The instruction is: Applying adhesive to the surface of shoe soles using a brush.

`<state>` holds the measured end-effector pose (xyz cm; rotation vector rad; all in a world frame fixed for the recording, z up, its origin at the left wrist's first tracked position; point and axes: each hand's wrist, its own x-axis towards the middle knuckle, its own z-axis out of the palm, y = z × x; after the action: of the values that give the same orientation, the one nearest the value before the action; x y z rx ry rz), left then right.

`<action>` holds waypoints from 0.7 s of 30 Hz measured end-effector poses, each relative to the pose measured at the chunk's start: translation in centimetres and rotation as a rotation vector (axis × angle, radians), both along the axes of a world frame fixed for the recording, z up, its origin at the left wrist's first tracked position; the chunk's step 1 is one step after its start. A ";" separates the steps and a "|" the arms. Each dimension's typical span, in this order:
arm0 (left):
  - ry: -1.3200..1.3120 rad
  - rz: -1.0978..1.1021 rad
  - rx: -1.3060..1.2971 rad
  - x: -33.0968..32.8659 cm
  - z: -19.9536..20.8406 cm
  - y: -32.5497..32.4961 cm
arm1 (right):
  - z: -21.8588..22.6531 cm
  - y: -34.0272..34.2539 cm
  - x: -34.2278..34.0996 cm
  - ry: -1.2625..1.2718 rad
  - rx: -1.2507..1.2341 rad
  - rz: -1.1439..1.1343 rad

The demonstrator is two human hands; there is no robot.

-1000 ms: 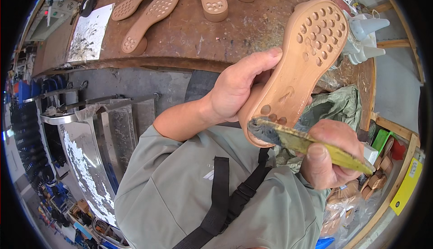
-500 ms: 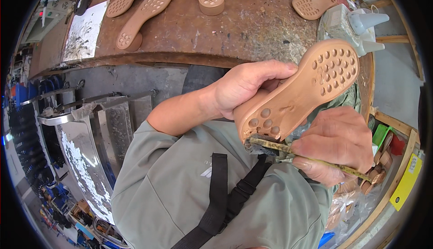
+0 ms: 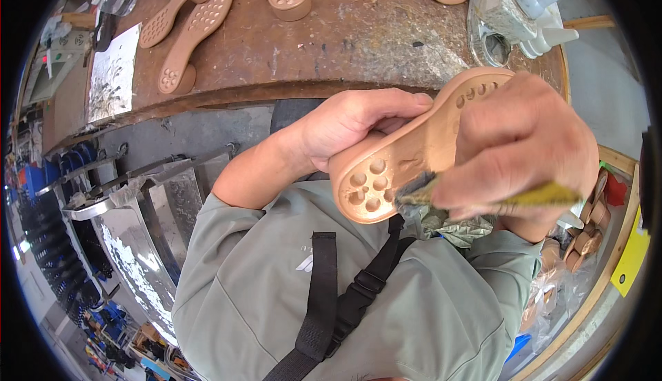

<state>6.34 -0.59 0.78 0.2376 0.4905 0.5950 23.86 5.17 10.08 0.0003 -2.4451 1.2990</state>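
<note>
A tan shoe sole [image 3: 407, 153] with round hollows at its heel and toe ends is tilted in front of my chest, hollowed face toward me. My left hand [image 3: 352, 122] grips its far-left edge, thumb along the rim, other fingers hidden behind. My right hand [image 3: 524, 146], somewhat blurred, is closed round a brush [image 3: 503, 195] with a worn yellowish handle. The brush's dark bristles [image 3: 414, 191] touch or nearly touch the sole beside the heel hollows, where the surface looks wet and shiny. The right hand covers part of the toe end.
A stained brown workbench [image 3: 331, 57] lies ahead, with several more tan soles [image 3: 196, 39] along it. White nozzle bottles [image 3: 538, 15] stand at its right. A metal rack [image 3: 131, 236] is at my left, and tan footwear pieces [image 3: 586, 239] lie at my lower right.
My right hand has moved up and to the right over the toe end. The brush has left the heel's tip for the heel's right side. The sole has shifted slightly left.
</note>
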 end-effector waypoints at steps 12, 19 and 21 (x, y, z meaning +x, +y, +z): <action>-0.425 0.003 0.022 -1.3 -5.9 3.4 | -3.0 1.9 8.2 0.057 -0.307 -0.604; 0.261 0.463 0.359 -6.3 -3.7 0.5 | -6.6 1.4 10.0 0.274 -0.519 -0.989; 0.581 0.539 0.752 -7.7 -5.1 -1.2 | -7.4 1.8 9.8 0.347 -0.551 -1.023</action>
<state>-1.37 -1.80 -4.28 1.0328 0.8884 1.2416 33.63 6.95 2.72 -0.9366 -1.3534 1.2358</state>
